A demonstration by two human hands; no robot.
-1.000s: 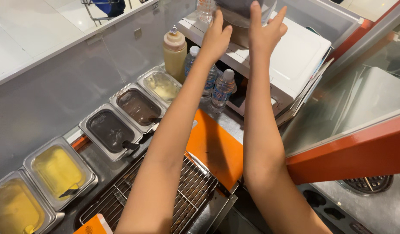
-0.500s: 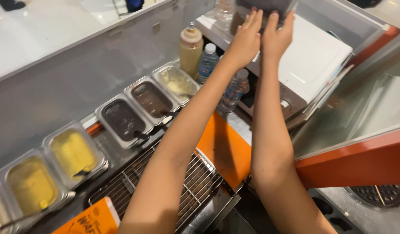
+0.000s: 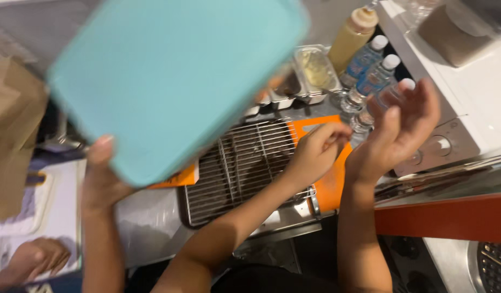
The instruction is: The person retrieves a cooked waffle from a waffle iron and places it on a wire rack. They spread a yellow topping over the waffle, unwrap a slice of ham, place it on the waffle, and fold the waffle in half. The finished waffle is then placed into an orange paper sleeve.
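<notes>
Teal tray fills the whole 10 to 12 o'clock area. It's tilted and propped up from below by someone else's hand at 8 o'clock, thumb on its edge, probably to carry it over the bench without hitting anything.

The wearer's left hand sits near centre with its fingers loosely clenched. Nothing shows inside them. It hovers right where the wire rack meets the orange mat.

The right hand at 3 o'clock is released, palm up and fingers spread, just beside the water bottles at 1 o'clock. It looks held back to stay clear of the tray.

A squeeze bottle stands upright behind them, next to the steel pans.
</notes>
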